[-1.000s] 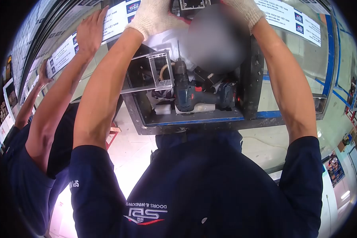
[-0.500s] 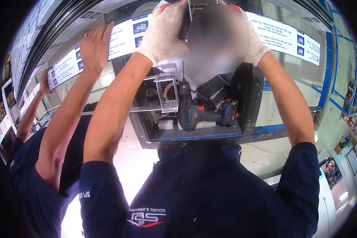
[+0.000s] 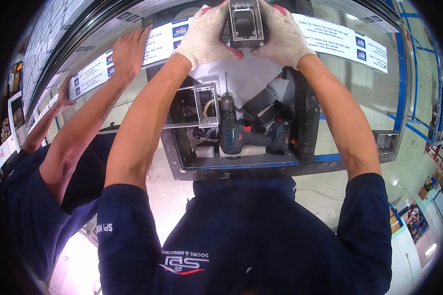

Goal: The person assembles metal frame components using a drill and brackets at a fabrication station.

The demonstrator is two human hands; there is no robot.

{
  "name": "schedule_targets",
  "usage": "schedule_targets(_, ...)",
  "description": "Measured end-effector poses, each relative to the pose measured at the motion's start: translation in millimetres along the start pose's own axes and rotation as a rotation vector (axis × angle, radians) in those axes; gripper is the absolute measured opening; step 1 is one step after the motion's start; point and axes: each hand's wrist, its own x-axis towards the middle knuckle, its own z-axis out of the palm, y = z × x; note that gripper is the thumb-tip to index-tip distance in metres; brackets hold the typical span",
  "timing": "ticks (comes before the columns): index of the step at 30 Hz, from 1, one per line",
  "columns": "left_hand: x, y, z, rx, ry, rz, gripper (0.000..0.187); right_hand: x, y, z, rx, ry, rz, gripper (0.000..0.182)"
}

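In white knit gloves with red on the fingers, my left hand (image 3: 204, 37) and my right hand (image 3: 284, 39) press in from either side of a hollow metal profile (image 3: 247, 22). Its rectangular open end, with inner ribs, faces me. My fingers are closed around its sides; some fingertips are hidden. Behind both hands runs a long strip (image 3: 332, 39) covered in white film with blue logos. A co-worker's bare hand (image 3: 129, 49) lies on the left part of this strip, and their other hand (image 3: 65, 92) is at its left end.
Below my hands, a frame tray (image 3: 241, 169) holds a cordless drill (image 3: 230, 125) with its bit upward, white sheeting (image 3: 216, 76), a tape roll (image 3: 209, 110) and dark pieces. Another cut profile (image 3: 205, 105) sits at the tray's left. Blue-edged rack bars (image 3: 403, 88) stand right.
My right hand has moved left, nearer my left hand. The profile's open end now shows between them, where a grey blur was before. The co-worker's near hand has shifted slightly right in view.
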Motion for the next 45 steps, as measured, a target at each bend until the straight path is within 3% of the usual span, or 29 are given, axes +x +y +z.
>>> schedule_targets(3, 3, 10, -11, 0.053, -0.072, -0.017, 0.127, -3, 5, 4, -0.021, 0.022, -0.048, 0.128)
schedule_targets(4, 15, 28, -28, -0.151, -0.027, -0.006, 0.099, -4, 7, 6, -0.030, 0.033, -0.065, 0.128)
schedule_targets(19, 4, 32, -14, 0.157, -0.131, -0.070, 0.121, -4, -11, -6, -0.035, -0.017, 0.023, 0.124)
schedule_targets(20, 8, 33, -18, 0.117, -0.227, -0.175, 0.123, -5, -10, -3, -0.053, -0.011, 0.046, 0.126)
schedule_targets(23, -5, 4, 8, 0.303, -0.023, 0.029, 0.123, -6, -9, -2, -0.067, -0.010, 0.041, 0.126)
schedule_targets(27, -3, -5, 2, 0.041, -0.100, -0.058, 0.124, -6, -7, -2, -0.066, 0.002, 0.027, 0.124)
schedule_targets(31, -3, -6, 2, 0.091, -0.128, -0.060, 0.122, -11, 1, 9, -0.208, 0.068, -0.010, 0.096)
schedule_targets(34, 1, 8, -7, 0.108, -0.218, -0.115, 0.124, -12, -5, 7, -0.205, 0.055, 0.016, 0.119)
schedule_targets(40, -3, 2, 2, 0.215, -0.208, -0.070, 0.127, -13, -6, 6, -0.208, 0.070, 0.006, 0.113)
schedule_targets(43, -3, 8, -8, 0.124, -0.208, -0.088, 0.131, -10, -14, -5, -0.137, -0.052, 0.077, 0.123)
schedule_targets(45, -2, 8, -9, 0.079, -0.191, -0.079, 0.119, -10, -8, 0, -0.157, 0.006, 0.031, 0.117)
